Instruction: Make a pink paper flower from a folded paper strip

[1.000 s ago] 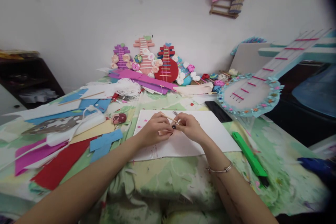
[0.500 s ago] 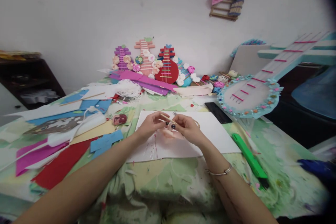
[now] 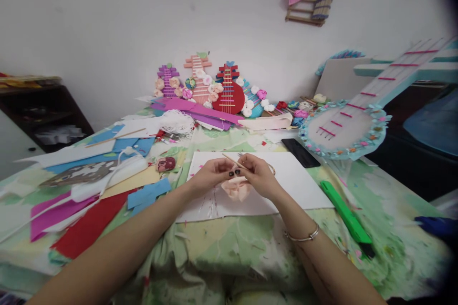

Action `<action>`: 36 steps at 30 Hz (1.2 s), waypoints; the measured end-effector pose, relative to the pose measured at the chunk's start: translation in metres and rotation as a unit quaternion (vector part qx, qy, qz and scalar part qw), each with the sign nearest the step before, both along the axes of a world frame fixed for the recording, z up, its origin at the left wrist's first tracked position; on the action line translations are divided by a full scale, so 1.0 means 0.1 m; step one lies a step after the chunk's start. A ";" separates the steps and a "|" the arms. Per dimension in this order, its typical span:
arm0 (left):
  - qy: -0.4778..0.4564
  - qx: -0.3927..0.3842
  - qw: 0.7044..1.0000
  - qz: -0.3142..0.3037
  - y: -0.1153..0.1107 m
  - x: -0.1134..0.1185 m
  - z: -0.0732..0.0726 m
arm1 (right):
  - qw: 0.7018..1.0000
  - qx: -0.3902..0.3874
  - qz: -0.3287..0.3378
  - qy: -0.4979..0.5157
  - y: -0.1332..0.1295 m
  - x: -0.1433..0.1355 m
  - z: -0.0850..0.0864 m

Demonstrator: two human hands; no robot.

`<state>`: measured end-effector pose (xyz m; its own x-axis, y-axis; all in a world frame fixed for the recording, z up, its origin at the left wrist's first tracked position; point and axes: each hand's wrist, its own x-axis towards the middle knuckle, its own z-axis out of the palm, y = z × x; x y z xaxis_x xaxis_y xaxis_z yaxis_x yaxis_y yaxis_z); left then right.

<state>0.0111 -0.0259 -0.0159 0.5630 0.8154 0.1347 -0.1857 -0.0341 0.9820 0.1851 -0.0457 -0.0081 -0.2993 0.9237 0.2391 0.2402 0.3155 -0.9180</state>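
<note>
Both hands meet over a white sheet of paper (image 3: 293,186), thumbs close together. My right hand (image 3: 260,175) is closed round a thin wooden stick (image 3: 232,159), which slants up to the left out of its fingers. My left hand (image 3: 211,175) is closed in a pinch beside it, at the top of a peach-coloured piece of crinkled paper (image 3: 236,190). That paper hangs just under the thumbs, bunched and folded. The fingers hide where paper and stick come together. Metal tips (image 3: 242,155), perhaps of scissors, show behind my right hand.
A green box cutter (image 3: 345,214) and a black phone (image 3: 299,152) lie to the right, below a blue-rimmed model lute (image 3: 343,128). Coloured paper (image 3: 95,221), blue strips (image 3: 148,194) and white string (image 3: 177,123) lie left. Small decorated lutes (image 3: 229,95) stand against the wall.
The peach paper now shows more fully below the thumbs, spread and bunched. The stick's free end stands out more clearly above the left fingers. The view has shifted slightly.
</note>
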 end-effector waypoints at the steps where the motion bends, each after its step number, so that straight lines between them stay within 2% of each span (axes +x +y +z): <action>1: -0.001 -0.005 1.000 -0.003 0.00 0.00 0.00 | 1.000 0.001 -0.002 0.001 0.00 0.00 0.00; 4: 0.002 -0.013 1.000 0.005 -0.01 0.00 0.00 | 1.000 0.009 -0.006 -0.001 0.01 -0.01 -0.01; 8: 0.001 0.024 0.999 0.043 -0.01 0.00 0.01 | 1.000 0.011 0.004 0.007 -0.01 0.00 0.01; 15: -0.005 0.052 0.995 0.083 0.01 -0.03 0.02 | 0.998 -0.025 0.038 0.044 -0.01 0.01 0.04; 23: 0.029 0.065 0.993 0.095 -0.02 -0.06 0.12 | 0.998 -0.027 0.018 0.056 0.00 0.04 0.03; 27: 0.047 0.068 0.993 0.082 -0.04 -0.08 0.16 | 1.000 0.006 -0.003 -0.001 -0.02 0.03 0.03; 31: 0.047 0.036 0.996 0.064 -0.04 -0.07 0.14 | 0.993 0.061 -0.034 -0.097 -0.06 0.02 0.06; 36: 0.054 0.030 0.997 0.053 -0.01 -0.08 0.08 | 0.957 0.158 -0.068 -0.232 -0.08 0.04 0.12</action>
